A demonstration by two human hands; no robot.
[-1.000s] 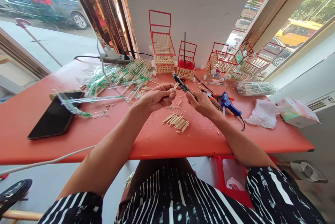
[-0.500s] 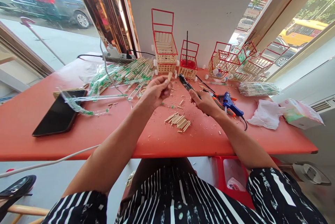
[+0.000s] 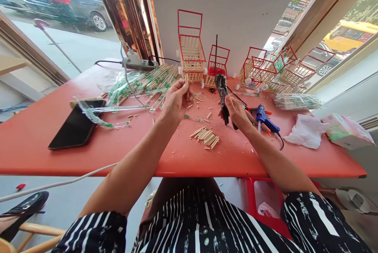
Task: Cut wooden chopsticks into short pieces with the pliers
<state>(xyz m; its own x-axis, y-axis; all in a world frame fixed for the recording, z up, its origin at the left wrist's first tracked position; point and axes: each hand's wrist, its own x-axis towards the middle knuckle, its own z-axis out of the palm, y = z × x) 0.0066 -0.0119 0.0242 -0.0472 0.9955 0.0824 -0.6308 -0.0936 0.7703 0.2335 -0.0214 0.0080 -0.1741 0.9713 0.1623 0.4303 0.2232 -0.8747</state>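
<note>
My left hand (image 3: 178, 97) is closed around one or more short wooden sticks (image 3: 186, 80); their tips poke up past the thumb. In my right hand (image 3: 234, 110) is a black hand cutter that looks like pliers (image 3: 222, 89), its head pointing up and away from me. Cutter and sticks are apart. Between and below the hands lies a small pile of cut wooden sticks (image 3: 206, 136) on the red table (image 3: 177, 162), with chips scattered about. Behind my left hand stands a small cart built of sticks (image 3: 191, 54) with red edges and white wheels.
Long sticks in green-marked wrappers (image 3: 156, 81) and a black phone (image 3: 76, 127) lie left. More small carts (image 3: 260, 67) line the back right. A blue glue gun (image 3: 264, 119), a white cloth (image 3: 307, 131) and a tissue box (image 3: 347, 131) sit right. A white cable (image 3: 59, 184) crosses the front left.
My right hand has turned the cutter more upright and away from the left hand. The sticks in my left hand have tilted upright. The whole view has shifted slightly.
</note>
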